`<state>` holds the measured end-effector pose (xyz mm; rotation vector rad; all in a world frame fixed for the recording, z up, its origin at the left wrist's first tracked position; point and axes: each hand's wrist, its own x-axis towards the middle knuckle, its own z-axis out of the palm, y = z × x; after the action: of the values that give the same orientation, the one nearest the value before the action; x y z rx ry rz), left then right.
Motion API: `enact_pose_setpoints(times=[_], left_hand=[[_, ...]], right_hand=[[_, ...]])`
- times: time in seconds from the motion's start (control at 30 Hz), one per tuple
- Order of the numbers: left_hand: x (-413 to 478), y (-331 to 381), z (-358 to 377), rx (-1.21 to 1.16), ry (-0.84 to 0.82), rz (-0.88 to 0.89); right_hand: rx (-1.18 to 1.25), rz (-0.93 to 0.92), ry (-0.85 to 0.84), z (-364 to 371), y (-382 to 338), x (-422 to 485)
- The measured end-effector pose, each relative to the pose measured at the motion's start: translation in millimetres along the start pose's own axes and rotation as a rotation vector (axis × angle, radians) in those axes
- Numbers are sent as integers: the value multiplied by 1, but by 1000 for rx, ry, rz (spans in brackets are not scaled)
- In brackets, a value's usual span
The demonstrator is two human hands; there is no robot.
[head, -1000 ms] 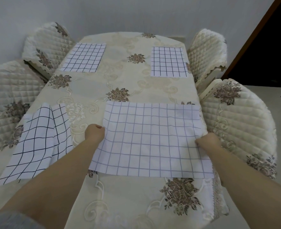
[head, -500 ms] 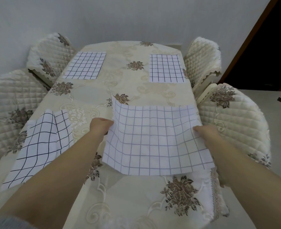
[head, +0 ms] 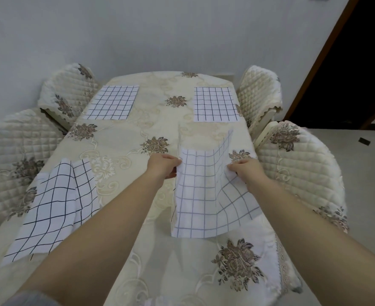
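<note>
The table point(head: 120, 149), under a cream flowered cover, bears four checked cloths. At its near left lies the left cloth point(head: 54, 208), in bold black check. It is folded lengthwise with one flap over the other, and its long axis runs from the near left corner toward the middle. Beyond it the far-left cloth point(head: 112, 102) lies flat by the far left edge.

The left hand point(head: 162, 165) pinches the left edge of the cloth point(head: 195, 195) between thumb and curled fingers. This cloth, pale with a thin blue-grey check, is held over the near right part of the table, its lower edge hanging toward the person.

Half a second ago it was spread wide between hands well apart, with its long axis left to right. Now the hands have come close together and the cloth has buckled into a fold between them. The crease runs away from the person. The left panel faces the camera, and the right half stands up behind it with one corner pointing up and away. What shows is now longer near-to-far than across.

The right hand point(head: 246, 171) grips the cloth's right part, fingers curled into the fabric. The far-right cloth point(head: 215, 104) lies flat beyond. Quilted chairs point(head: 296, 173) stand at both sides.
</note>
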<state>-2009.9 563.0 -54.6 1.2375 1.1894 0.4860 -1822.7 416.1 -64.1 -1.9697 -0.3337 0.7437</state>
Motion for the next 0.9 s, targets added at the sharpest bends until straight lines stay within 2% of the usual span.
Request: enact_pose_setpoints(times=[0.17, 0.4, 0.6, 0.73, 0.8, 0.9], left_hand=[[-18, 9, 32, 12, -65, 17], [-33, 9, 64, 18, -121, 38], [-37, 11, 72, -26, -161, 18], [-39, 14, 69, -86, -241, -17], [-38, 14, 64, -98, -234, -15], [-28, 9, 49, -118, -135, -9]], right_hand=[[-49, -86, -29, 19, -15, -17], [-17, -99, -7, 38, -29, -31], [35, -126, -10, 36, -32, -39], [-64, -164, 26, 32, -31, -36], [-105, -171, 37, 28, -32, -34], [-50, -150, -13, 18, -34, -33]])
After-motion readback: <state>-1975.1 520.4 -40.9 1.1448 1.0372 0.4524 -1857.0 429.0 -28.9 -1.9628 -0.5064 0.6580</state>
